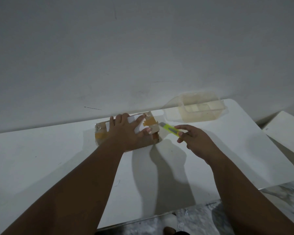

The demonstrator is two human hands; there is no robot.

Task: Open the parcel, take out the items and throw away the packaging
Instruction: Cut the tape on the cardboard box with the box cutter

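- Holding a bright yellow plastic box cutter [171,130], the right hand [198,143] has its fingers curled shut around the handle.
- Just past its tip lies the brown cardboard parcel with tan tape [126,131], pressed flat under the open left hand [126,133].
- Cut slowly along the tape, with the blade away from the left fingers.
- Beyond the right hand sits a clear plastic tub [201,107] on the white table [58,158], by a plain pale wall [143,48].

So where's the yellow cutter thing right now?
The yellow cutter is in the right hand, right of centre in the head view, its tip at the right end of the taped parcel that the left hand presses down.
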